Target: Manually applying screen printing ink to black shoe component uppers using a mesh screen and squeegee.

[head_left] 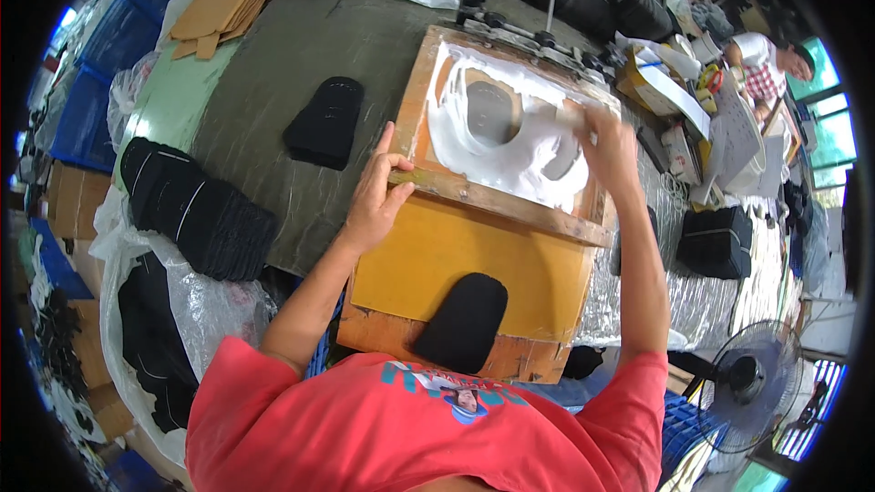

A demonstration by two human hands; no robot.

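Clock read from the middle of the wooden frame (538, 205), which lies in front of me above a yellow board (474, 255).

Left hand (369, 191): at 8 o'clock, on the frame's near left corner. About half open, index finger stretched up along the side bar, thumb and other fingertips against the wood. Whether they grip or only rest, I cannot tell.

Right hand (608, 141): at 3 o'clock, over the frame's inside, blurred. Fingers curled shut on a pale block (571, 117); its exact shape I cannot make out.

Inside the frame: thick white paste (448, 118), smeared in a broad curve from 10 o'clock round through 6 to 4, about a grey oval patch (490, 112).

Black pieces: one flat pad (465, 319), rounded at its far end, between 6 and 7 o'clock, lying partly on the yellow board, near my red shirt (310, 419). A black pile (330, 123) at 9 o'clock on the grey tabletop (264, 82), apart from the frame. A long leaning stack (196, 210) between 8 and 9, farther out.

Round about: brown cardboard pieces (223, 9) at 10 o'clock; a black bundle (715, 244) at 4; a fan (747, 378) between 4 and 5. Another person (761, 73) in a checked garment, between 2 and 3, well apart from my hands.
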